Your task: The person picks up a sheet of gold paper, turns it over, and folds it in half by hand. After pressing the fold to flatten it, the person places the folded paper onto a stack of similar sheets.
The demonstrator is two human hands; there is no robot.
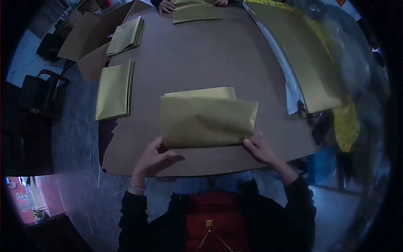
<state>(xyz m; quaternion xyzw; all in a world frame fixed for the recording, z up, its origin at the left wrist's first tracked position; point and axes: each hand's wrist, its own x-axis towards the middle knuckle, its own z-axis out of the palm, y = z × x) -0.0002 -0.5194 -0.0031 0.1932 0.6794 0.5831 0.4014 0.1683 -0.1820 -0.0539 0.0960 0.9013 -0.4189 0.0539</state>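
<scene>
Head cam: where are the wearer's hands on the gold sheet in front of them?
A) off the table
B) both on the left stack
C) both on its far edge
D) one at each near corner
D: the left hand pinches the near-left corner of the gold sheet and the right hand pinches its near-right corner.

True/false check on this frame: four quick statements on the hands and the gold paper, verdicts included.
1. The left hand and right hand grip the folded gold sheet at its near corners. True.
2. That sheet lies on bare grey stone. False: it lies on the brown table cover.
3. A near stack and a far stack of gold sheets lie to the person's left. True.
4. Nobody else is at the table. False: another person's hand is at the far edge, by the far sheet.
</scene>
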